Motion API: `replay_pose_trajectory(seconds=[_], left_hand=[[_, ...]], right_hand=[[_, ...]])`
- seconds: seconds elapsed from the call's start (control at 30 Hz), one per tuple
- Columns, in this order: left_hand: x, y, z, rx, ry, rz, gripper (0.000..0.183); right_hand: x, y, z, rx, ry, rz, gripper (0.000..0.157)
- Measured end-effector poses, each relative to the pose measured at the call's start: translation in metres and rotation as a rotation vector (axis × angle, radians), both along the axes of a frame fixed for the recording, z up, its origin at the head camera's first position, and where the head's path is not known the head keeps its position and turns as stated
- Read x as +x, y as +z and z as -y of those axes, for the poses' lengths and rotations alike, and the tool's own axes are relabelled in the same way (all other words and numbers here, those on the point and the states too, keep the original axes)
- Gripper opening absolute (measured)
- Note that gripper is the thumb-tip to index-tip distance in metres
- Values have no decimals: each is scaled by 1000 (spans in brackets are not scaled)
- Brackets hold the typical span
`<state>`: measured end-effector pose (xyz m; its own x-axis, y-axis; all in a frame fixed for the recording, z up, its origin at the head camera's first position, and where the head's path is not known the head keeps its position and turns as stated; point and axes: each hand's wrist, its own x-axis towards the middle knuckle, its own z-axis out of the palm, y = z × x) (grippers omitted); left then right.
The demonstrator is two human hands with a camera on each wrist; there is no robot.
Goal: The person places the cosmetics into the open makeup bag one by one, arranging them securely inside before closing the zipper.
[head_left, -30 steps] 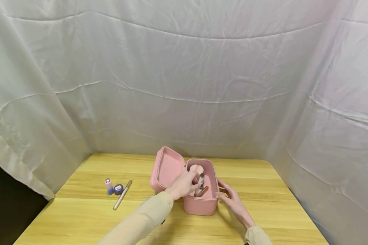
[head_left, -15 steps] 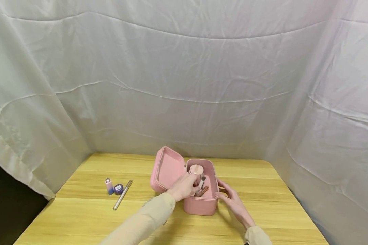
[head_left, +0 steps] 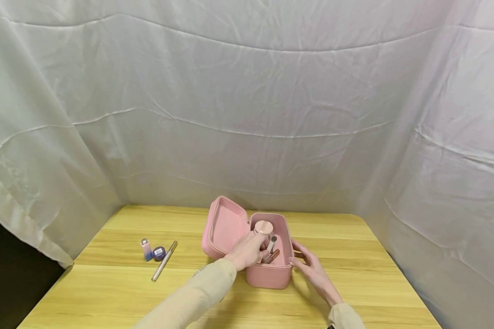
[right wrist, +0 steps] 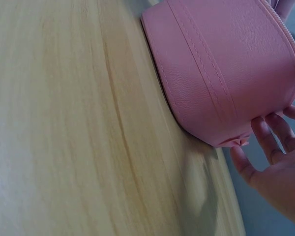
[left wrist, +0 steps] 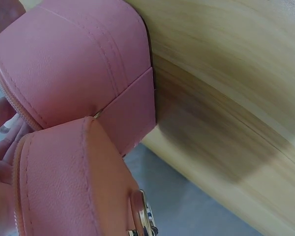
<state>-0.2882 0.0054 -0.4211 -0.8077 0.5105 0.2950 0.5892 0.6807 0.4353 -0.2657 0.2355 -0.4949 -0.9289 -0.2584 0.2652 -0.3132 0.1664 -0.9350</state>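
Observation:
A pink makeup case stands on the table with its lid swung open to the left. My left hand reaches over the rim into it. Its fingers pinch a slim white tube with a dark end, low in the case; the fingertips are partly hidden. Also inside are a round pale-pink compact and a brown tube. My right hand rests its extended fingers against the case's right side, and in the right wrist view those fingers touch the pink wall.
Left on the wooden table are a pink-and-blue bottle, a small purple jar and a silver pen-like tube. Grey-white curtains hang behind the table and at both sides.
My left hand has lowered the white tube deeper into the case, shifting slightly right; over the last half second it barely moves. My right hand has stayed against the case.

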Motion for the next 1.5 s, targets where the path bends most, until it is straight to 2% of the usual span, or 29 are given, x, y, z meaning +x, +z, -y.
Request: replay_pose_trajectory(seconds=[0.47,0.83,1.03,1.13,1.3,1.5], left_hand=[[1,-1,7,-12,27,-32,8],[-2,-1,9,21,34,-13,12],[-4,-1,11,58,52,17,21],[-2,-1,12,82,59,-13,24],[5,5,16,132,81,-129,25],[17,15,26,278,132,-232,24]], right_hand=[[3,3,2,-2,-16,-4,60],[1,1,0,8,-13,-8,60],[1,0,0,1,-13,-5,60],[1,0,0,0,-15,-4,60],[1,1,-1,-1,-17,-10,60],[0,0,-2,6,-5,0,61]])
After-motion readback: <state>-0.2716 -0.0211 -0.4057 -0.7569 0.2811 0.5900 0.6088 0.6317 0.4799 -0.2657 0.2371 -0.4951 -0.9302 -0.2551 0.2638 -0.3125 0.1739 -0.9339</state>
